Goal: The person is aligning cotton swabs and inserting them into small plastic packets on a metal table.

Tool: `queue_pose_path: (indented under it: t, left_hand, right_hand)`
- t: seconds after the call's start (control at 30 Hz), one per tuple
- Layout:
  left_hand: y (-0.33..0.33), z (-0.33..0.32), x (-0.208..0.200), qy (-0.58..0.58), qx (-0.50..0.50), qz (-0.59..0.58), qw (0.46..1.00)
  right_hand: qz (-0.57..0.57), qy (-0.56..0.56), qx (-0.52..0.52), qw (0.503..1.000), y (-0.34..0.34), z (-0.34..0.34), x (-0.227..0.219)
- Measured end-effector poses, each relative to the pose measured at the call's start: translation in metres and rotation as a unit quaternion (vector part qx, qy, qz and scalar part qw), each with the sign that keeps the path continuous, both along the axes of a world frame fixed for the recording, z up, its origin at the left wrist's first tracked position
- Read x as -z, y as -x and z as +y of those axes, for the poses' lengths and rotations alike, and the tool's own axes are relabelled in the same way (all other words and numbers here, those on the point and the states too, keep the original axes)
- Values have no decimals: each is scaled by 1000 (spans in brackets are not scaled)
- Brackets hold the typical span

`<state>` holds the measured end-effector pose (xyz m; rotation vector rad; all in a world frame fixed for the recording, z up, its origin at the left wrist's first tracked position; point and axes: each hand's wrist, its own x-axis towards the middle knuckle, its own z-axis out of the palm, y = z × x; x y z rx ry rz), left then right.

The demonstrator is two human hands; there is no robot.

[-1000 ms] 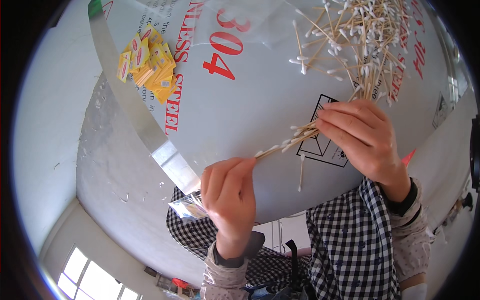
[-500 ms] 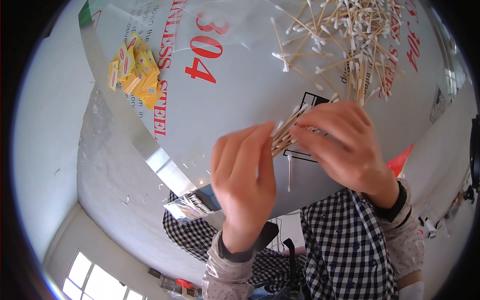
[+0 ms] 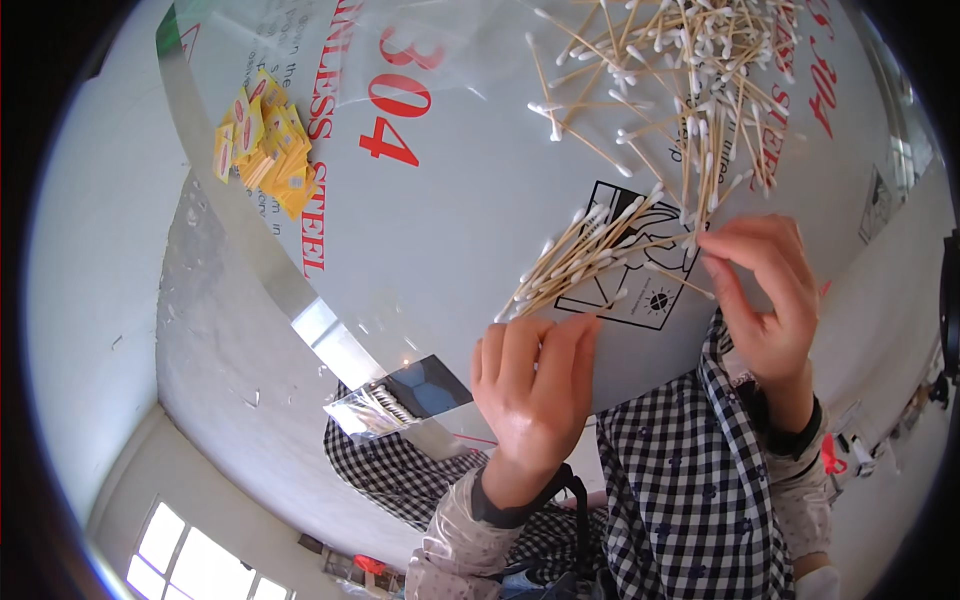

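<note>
A small bundle of cotton swabs (image 3: 575, 262) with wooden sticks lies slanted on the grey sheet-covered table in front of me. My left hand (image 3: 535, 385) is at its near end, fingers curled; a single swab (image 3: 611, 303) runs out from its fingertips, its lower part hidden. My right hand (image 3: 765, 300) is to the right of the bundle, thumb and forefinger close together at the white tip of another swab (image 3: 655, 244). One more loose swab (image 3: 682, 281) lies just below that. A large scattered heap of swabs (image 3: 715, 85) spreads beyond my right hand.
Small yellow packets (image 3: 270, 145) are piled at the far left of the table (image 3: 450, 220). At the near left edge is a clear packet (image 3: 372, 412) of white-tipped sticks beside a dark blue patterned piece (image 3: 425, 385). A checked cloth (image 3: 660, 470) covers my lap.
My hands have moved apart: the left down toward me, the right outward to the right. The bundle they were around now lies spread on the table, away from most fingers.
</note>
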<state>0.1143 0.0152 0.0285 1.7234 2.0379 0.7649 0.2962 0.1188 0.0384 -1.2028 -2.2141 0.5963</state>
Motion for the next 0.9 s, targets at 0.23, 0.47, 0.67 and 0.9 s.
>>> queue_pose_path:
  t: [0.23,0.47,0.67,0.9]
  left_hand:
    - [-2,2,3,-6,-8,11,1000]
    - [-7,3,-1,21,-5,-7,1000]
    - [-19,3,-19,47,-8,-208,977]
    - [-25,-6,-29,196,-73,-486,848]
  right_hand:
    - [14,70,-25,997,2,-14,-2]
    - [71,162,-41,983,19,-29,-4]
    - [163,379,-44,910,11,-27,-16]
    - [300,450,19,841,8,-34,-16]
